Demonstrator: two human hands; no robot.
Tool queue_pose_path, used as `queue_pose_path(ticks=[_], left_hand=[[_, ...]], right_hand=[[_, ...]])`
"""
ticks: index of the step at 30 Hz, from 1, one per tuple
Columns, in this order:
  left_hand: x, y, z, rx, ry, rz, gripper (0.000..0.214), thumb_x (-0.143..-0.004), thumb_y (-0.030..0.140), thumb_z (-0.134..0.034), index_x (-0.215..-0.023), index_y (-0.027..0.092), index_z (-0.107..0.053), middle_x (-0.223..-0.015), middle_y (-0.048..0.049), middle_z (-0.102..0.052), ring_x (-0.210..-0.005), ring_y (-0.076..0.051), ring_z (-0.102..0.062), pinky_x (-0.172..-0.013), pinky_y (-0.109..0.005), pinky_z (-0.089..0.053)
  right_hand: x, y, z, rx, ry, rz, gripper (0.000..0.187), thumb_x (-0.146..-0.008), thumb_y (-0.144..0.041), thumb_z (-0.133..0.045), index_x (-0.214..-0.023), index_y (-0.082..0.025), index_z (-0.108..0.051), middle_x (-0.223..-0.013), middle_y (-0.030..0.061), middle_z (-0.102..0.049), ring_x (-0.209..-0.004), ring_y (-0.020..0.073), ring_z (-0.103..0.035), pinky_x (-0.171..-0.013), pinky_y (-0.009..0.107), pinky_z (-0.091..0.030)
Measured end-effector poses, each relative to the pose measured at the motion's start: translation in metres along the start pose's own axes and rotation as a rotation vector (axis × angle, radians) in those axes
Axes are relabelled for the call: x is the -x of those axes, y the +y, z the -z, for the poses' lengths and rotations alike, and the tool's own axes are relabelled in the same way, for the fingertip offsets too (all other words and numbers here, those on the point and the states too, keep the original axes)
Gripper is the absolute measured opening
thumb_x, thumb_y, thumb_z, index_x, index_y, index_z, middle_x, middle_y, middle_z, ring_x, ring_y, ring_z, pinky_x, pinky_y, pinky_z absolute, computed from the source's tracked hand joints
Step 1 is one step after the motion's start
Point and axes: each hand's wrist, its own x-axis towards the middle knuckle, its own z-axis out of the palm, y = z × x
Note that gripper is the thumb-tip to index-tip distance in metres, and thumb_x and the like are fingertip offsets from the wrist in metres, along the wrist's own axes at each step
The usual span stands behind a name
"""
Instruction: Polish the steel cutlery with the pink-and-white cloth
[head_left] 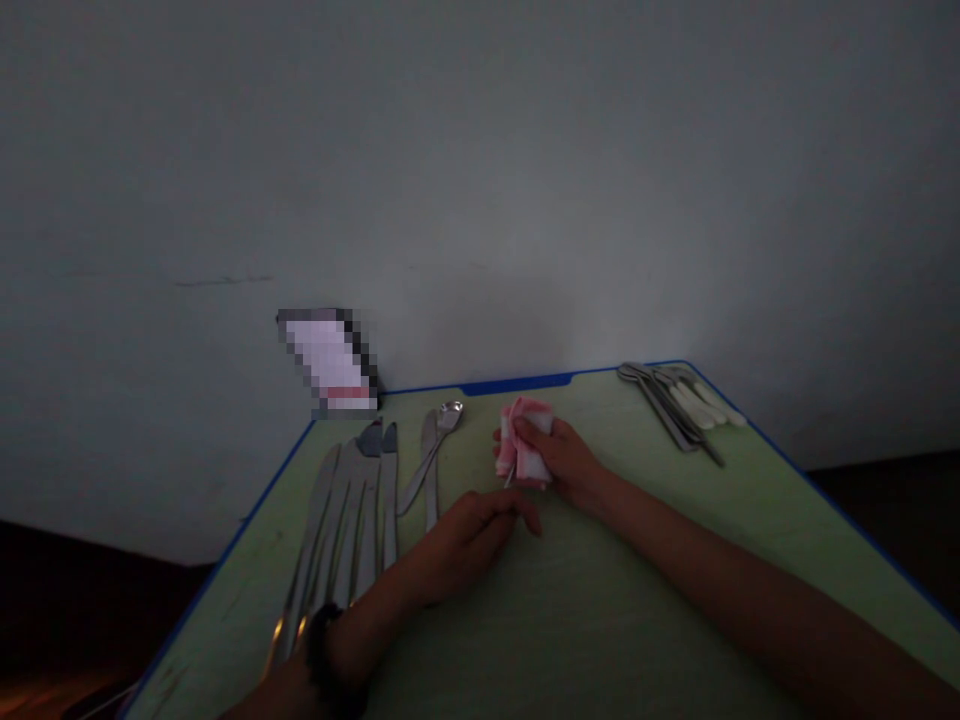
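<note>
My right hand [559, 455] is wrapped round a folded pink-and-white cloth [531, 462], above the middle of the table. A short stretch of a thin metal utensil [511, 477] shows below the cloth and leads down to my left hand [480, 530]. The fingers of my left hand are curled round its lower end. Its head is hidden in the cloth, so its kind cannot be told. Left of my hands, a spoon [450, 412] lies crossed over a table knife [430, 460]. A dark band circles my left wrist.
Several knives [345, 520] lie side by side on the left of the green table [600, 620]. At the back right are metal spoons [660, 405] and white-handled cutlery [701, 400]. A blurred-out device [330, 360] leans against the wall [480, 200] behind the table.
</note>
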Motion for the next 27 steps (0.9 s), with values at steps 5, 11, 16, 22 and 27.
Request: queue_pose_path(ticks=[5,11,16,22,27], left_hand=[[-0.001,0.008,0.001,-0.073,-0.022,-0.056,0.031,-0.082,0.011,-0.033,-0.081,0.018,-0.063,-0.07,0.0009,-0.057,-0.068,-0.013,-0.053,-0.066,-0.022,-0.038],[0.002,0.013,0.002,-0.106,-0.005,-0.009,0.03,-0.083,0.012,-0.035,-0.083,0.019,-0.064,-0.071,0.001,-0.058,-0.07,-0.013,-0.053,-0.068,-0.023,-0.038],[0.001,0.004,0.002,0.105,0.064,0.095,0.027,-0.088,0.02,-0.033,-0.082,0.017,-0.06,-0.052,0.0051,-0.041,-0.051,-0.011,-0.041,-0.054,-0.021,-0.034],[-0.003,0.001,0.001,0.359,0.159,0.166,0.024,-0.091,0.035,-0.036,-0.098,0.018,-0.053,-0.056,0.0058,-0.043,-0.051,-0.01,-0.039,-0.049,-0.019,-0.03],[-0.004,-0.002,0.001,0.476,0.23,0.199,0.027,-0.092,0.039,-0.036,-0.102,0.018,-0.05,-0.054,0.008,-0.036,-0.048,-0.008,-0.033,-0.045,-0.019,-0.025]], right_hand=[[0.006,0.003,-0.009,-0.013,0.008,-0.078,0.032,-0.071,-0.044,-0.065,-0.085,-0.015,-0.064,-0.074,0.0062,-0.069,-0.061,0.0164,-0.063,-0.059,0.031,-0.05],[0.005,0.002,-0.007,0.002,-0.058,-0.03,0.035,-0.069,-0.043,-0.067,-0.09,-0.015,-0.063,-0.07,0.0041,-0.067,-0.062,0.0161,-0.062,-0.06,0.03,-0.049],[-0.005,-0.003,-0.001,-0.08,0.065,0.067,0.039,-0.069,-0.046,-0.065,-0.09,-0.014,-0.063,-0.076,0.0053,-0.068,-0.064,0.0163,-0.062,-0.062,0.03,-0.048],[-0.01,-0.012,0.0,-0.35,0.08,-0.041,0.042,-0.076,-0.055,-0.053,-0.091,-0.017,-0.062,-0.082,0.0073,-0.068,-0.068,0.0189,-0.063,-0.065,0.034,-0.049],[-0.01,-0.018,0.006,-0.516,-0.018,-0.142,0.047,-0.08,-0.057,-0.042,-0.093,-0.017,-0.061,-0.088,0.0094,-0.068,-0.083,0.0239,-0.063,-0.076,0.042,-0.047]])
